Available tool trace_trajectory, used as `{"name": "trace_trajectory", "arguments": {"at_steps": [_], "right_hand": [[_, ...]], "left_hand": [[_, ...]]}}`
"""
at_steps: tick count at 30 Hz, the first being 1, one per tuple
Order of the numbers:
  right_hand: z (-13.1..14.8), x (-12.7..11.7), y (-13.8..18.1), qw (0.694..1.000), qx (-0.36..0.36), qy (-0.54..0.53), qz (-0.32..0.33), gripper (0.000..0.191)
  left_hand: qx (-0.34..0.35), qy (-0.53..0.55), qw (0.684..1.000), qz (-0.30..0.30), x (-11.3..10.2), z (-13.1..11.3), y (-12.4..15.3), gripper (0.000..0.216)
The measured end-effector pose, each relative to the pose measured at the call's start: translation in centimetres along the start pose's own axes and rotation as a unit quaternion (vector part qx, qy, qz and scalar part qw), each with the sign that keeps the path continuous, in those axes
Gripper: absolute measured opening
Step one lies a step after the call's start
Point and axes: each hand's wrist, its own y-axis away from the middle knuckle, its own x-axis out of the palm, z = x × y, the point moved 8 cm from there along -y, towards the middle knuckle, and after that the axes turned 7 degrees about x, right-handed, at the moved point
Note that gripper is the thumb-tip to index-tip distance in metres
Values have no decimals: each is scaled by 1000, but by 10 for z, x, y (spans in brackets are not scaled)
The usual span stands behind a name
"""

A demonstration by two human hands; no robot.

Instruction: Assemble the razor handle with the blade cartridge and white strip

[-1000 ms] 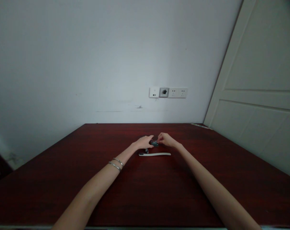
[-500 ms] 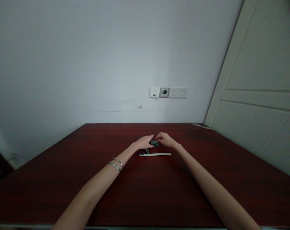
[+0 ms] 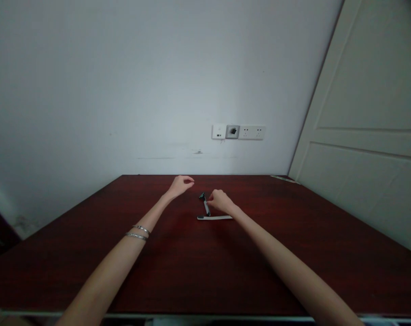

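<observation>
My left hand [image 3: 182,184] is raised at the far left of the small things, away from them. Its fingers curve toward the thumb with a gap between, and nothing shows in it. My right hand [image 3: 220,201] is curled, its fingertips beside the handle of a razor [image 3: 207,208]; whether it grips anything is hidden. The razor lies slanted, dark head toward the wall. Nearer to me, a white toothbrush [image 3: 216,218] with dark bristles lies crosswise, its right end covered by my right wrist. The small dark, clear-looking piece seen earlier is not visible.
A dark red wooden table [image 3: 178,262] reaches to the white wall [image 3: 178,81]. Wall sockets [image 3: 252,132] sit above its far edge. A pale panelled door [image 3: 368,113] stands along the right side. A thin pale strip [image 3: 284,179] lies at the far right corner.
My left hand has lifted and moved left, off the small dark piece, uncovering the razor. My right hand has shifted slightly left, over where that piece lay.
</observation>
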Motion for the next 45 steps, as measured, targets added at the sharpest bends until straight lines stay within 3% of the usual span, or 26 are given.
{"name": "trace_trajectory", "arguments": {"at_steps": [5, 10, 16, 18, 21, 26, 32, 37, 45], "right_hand": [[11, 15, 5, 996, 12, 84, 3, 34], [22, 23, 6, 994, 17, 104, 0, 26], [19, 12, 6, 995, 23, 96, -10, 27], [4, -2, 3, 995, 36, 93, -24, 29], [-36, -33, -1, 991, 71, 94, -56, 28], [-126, -75, 2, 977, 156, 117, -81, 29], [-204, -87, 22, 970, 189, 131, -83, 29], [-231, -83, 33, 968, 198, 139, -67, 29], [-240, -74, 35, 967, 199, 145, -59, 30]], "left_hand": [[-23, -9, 1000, 1, -10, 15, 8, 24], [-20, -1, 1000, -4, -6, 18, 10, 22], [-17, -2, 1000, -8, 7, 16, 5, 22], [-14, -9, 1000, 7, 16, 15, 0, 23], [-3, -21, 996, 85, 42, 13, -6, 32], [31, -15, 973, 227, 95, 0, -3, 71], [58, -26, 960, 272, 131, -19, 2, 77], [54, -22, 961, 269, 136, -25, 3, 75], [62, 5, 969, 239, 132, -30, 3, 57]]}}
